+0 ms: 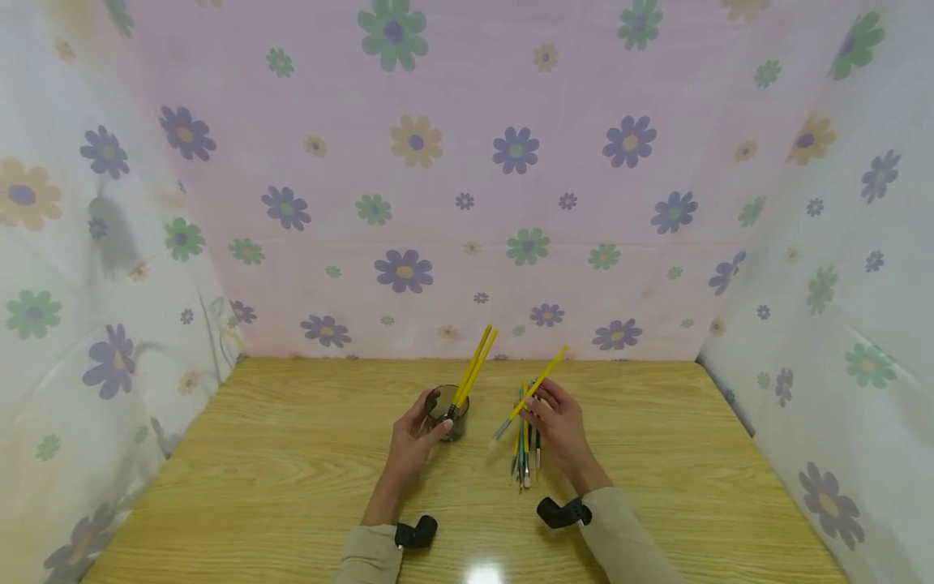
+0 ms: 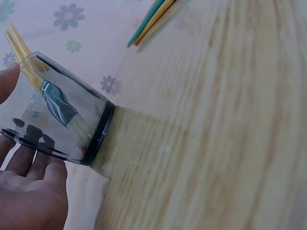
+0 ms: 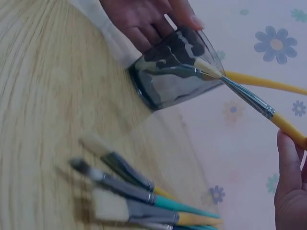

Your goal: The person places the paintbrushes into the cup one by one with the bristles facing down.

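My left hand [image 1: 409, 446] holds a clear, dark-tinted drinking glass [image 2: 62, 112], fingers along one side and thumb near the rim. The glass is tilted in both wrist views. Two yellow-handled paintbrushes [image 1: 476, 369] lean in it, their handles sticking out past the rim; pale bristles show through the wall. With my right hand [image 1: 565, 426] I pinch a third yellow-handled paintbrush [image 3: 249, 99] by its handle. Its bristle end points toward the glass and overlaps the rim in the right wrist view; whether it touches cannot be told. Below that hand lies a bunch of paintbrushes [image 1: 522, 469].
The bunch has several yellow, teal and dark handles, with bristle ends toward me. It lies on a wood-grain table [image 1: 292, 454]. Flower-patterned cloth [image 1: 467, 162] closes off the back and both sides. A black wrist camera [image 1: 417, 533] sits on the left cuff.
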Demonstrator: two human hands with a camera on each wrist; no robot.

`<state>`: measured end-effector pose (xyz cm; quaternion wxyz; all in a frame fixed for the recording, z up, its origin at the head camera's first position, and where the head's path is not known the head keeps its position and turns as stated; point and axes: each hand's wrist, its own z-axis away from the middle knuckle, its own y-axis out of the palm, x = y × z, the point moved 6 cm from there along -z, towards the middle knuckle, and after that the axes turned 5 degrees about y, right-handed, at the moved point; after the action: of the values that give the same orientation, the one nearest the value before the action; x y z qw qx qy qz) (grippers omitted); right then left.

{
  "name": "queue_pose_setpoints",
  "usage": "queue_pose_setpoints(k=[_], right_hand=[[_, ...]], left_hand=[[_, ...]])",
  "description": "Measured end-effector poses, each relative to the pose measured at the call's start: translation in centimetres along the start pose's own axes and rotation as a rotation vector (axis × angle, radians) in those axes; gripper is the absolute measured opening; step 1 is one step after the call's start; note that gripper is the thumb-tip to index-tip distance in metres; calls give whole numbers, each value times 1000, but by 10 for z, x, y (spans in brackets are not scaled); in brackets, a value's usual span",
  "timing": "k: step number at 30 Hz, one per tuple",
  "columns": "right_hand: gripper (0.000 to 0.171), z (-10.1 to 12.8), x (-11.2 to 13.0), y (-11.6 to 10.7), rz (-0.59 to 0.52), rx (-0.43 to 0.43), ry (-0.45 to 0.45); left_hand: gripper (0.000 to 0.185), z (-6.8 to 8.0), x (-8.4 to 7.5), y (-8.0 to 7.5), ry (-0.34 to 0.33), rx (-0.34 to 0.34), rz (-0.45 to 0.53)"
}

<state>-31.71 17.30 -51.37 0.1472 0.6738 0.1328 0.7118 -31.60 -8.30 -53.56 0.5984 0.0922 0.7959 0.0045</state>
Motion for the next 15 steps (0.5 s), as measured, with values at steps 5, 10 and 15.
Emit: queue_pose_setpoints(k=[5, 10, 15], right_hand=[[47, 0, 5, 10, -11, -11, -40], [44, -1, 10, 17, -39, -14, -73], [46, -2, 14, 26, -79, -20, -97]], left_hand=[[70, 1, -1, 1, 12, 12, -4], [70, 3, -1, 0, 16, 21, -26], [72, 2, 0, 0, 2, 11, -24]])
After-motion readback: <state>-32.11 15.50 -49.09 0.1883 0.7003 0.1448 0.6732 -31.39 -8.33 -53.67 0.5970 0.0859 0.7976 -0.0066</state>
